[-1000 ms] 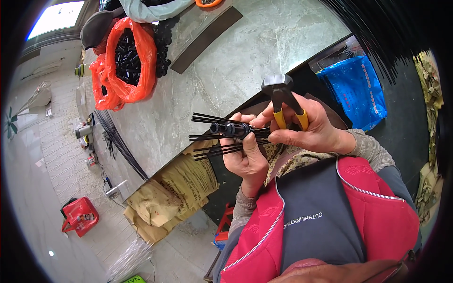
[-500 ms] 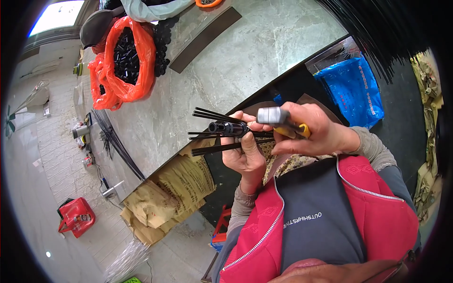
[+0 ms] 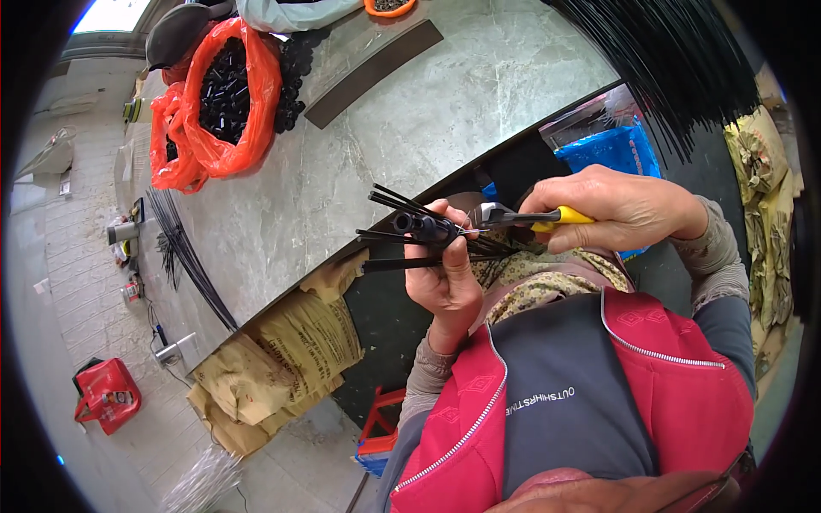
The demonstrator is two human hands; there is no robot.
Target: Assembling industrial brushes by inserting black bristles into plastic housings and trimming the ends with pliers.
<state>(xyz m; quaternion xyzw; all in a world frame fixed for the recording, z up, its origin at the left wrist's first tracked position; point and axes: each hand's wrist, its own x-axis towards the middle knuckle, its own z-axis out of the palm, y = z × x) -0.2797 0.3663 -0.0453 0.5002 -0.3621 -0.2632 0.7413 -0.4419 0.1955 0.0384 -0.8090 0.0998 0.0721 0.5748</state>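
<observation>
My left hand [image 3: 449,289] is closed around a black tubular plastic piece [image 3: 425,227] with several thin black rods [image 3: 389,265] spreading from it. A thin silvery wire [image 3: 472,231] sticks out at the right end of this piece, by my thumb. In my right hand [image 3: 617,207] is a pair of pliers [image 3: 556,219] with yellow and dark handles. The pliers' metal head points left, next to the wire; whether the jaws touch the wire cannot be made out. Both hands are above my lap, in front of the table edge.
Orange-red bags of small black parts [image 3: 267,81] stand on the grey table [image 3: 385,154], near a curved dark strip [image 3: 372,73]. Long black rods [image 3: 667,68] jut in at upper right, above a blue bag [image 3: 607,154]. Brown paper sacks [image 3: 299,342] are below the table edge.
The pliers have turned from pointing up toward the camera to lying sideways, head left. My right hand has moved right and rolled over. The rod bundle has shifted slightly right.
</observation>
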